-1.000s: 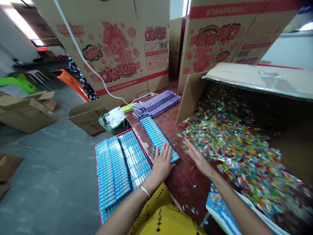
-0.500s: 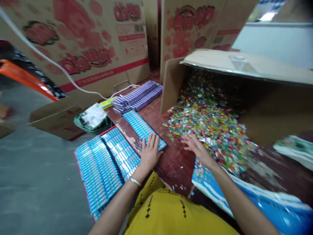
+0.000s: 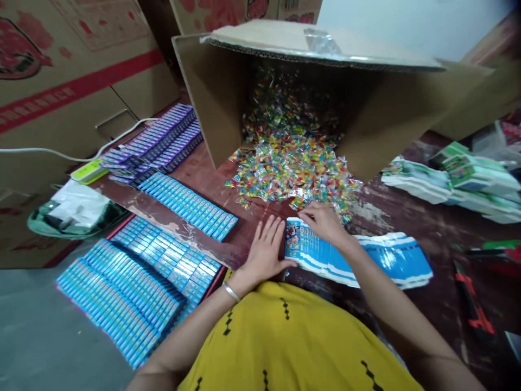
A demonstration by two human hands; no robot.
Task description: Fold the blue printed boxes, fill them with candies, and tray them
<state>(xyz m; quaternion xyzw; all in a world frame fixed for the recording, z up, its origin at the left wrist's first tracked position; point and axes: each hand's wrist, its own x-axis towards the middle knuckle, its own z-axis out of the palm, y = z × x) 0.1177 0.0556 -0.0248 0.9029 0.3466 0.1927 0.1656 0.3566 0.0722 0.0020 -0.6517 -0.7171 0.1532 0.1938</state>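
Note:
My left hand [image 3: 266, 250] lies flat on the dark red table, fingers stretched out, its thumb by the left end of a fanned row of blue flattened cartons [image 3: 391, 260]. Over the upper edge of that row is my right hand [image 3: 325, 224], fingers curled together; whatever is between the fingertips is hidden. Just beyond it, a heap of small wrapped candies [image 3: 285, 168] spills from a cardboard box [image 3: 391, 114] lying on its side. Left of my hands, a row of filled blue packs [image 3: 189, 203] sits on the table.
A red-edged tray of blue packs [image 3: 122, 298] stands at the left front. Purple packs [image 3: 154, 141] are stacked behind, near a white cable [image 3: 44, 154] and a green bag [image 3: 44, 220]. Green-white cartons [image 3: 476, 174] and a red-black cutter [image 3: 474, 304] lie right.
The view has swung right. My left hand has left the blue pack row and moved right to the flattened cartons. My right hand has come from beside the candies onto the cartons' upper edge.

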